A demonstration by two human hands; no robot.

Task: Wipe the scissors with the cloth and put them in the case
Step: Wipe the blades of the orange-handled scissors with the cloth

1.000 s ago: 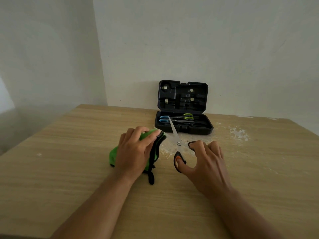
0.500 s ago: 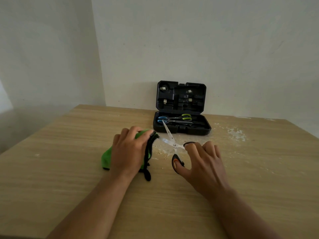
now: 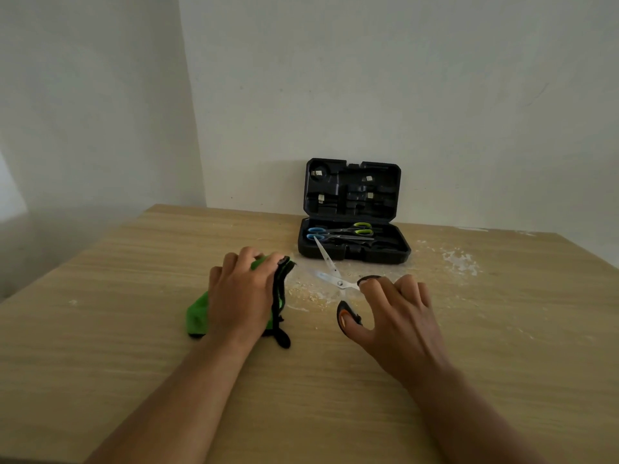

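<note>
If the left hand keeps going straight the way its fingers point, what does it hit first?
Likely the near blade tip of the open scissors, just beyond the cloth the left hand grips; past that, the case. Depth is hard to judge.

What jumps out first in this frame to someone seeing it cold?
The two hands at center: the left hand grips a green cloth on the wooden table, the right hand holds the black-handled scissors with blades spread open toward the cloth. Behind them, against the wall, an open black case already holds two more scissors, beside pale dust.
</note>
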